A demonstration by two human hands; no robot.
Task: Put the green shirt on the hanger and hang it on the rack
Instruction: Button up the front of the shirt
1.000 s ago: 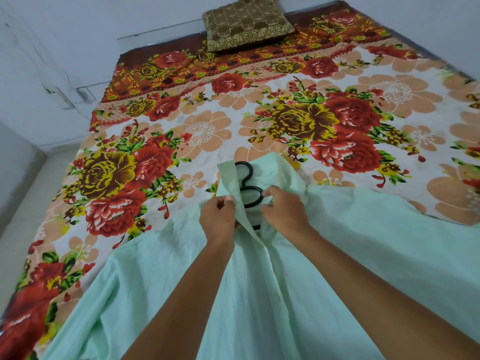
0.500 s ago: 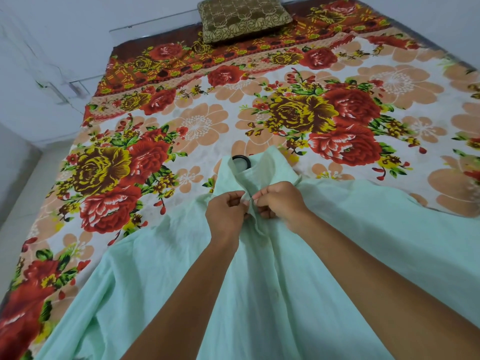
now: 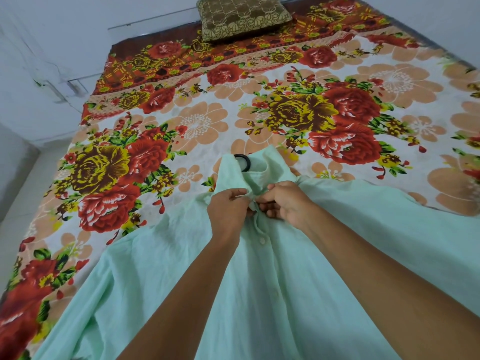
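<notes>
Bed [image 3: 259, 120] covered by a floral sheet: red and yellow roses, peach blooms on white. Brown patterned cushion [image 3: 242, 16] lies at the far end, by the wall. Pale green shirt [image 3: 161, 281] spread over the near part, black hanger hook [image 3: 245, 162] showing at its collar.

Both your bare forearms reach forward from the lower edge of the view and converge toward the middle. Your left hand [image 3: 228, 207] is knuckles-up, its fingers curled inward with the thumb meeting them in a pinching grip. Your right hand [image 3: 285, 203] sits just beside it, fingers bent under and thumb pressed toward the left hand's fingertips. The two hands nearly touch, wrists roughly level.
</notes>
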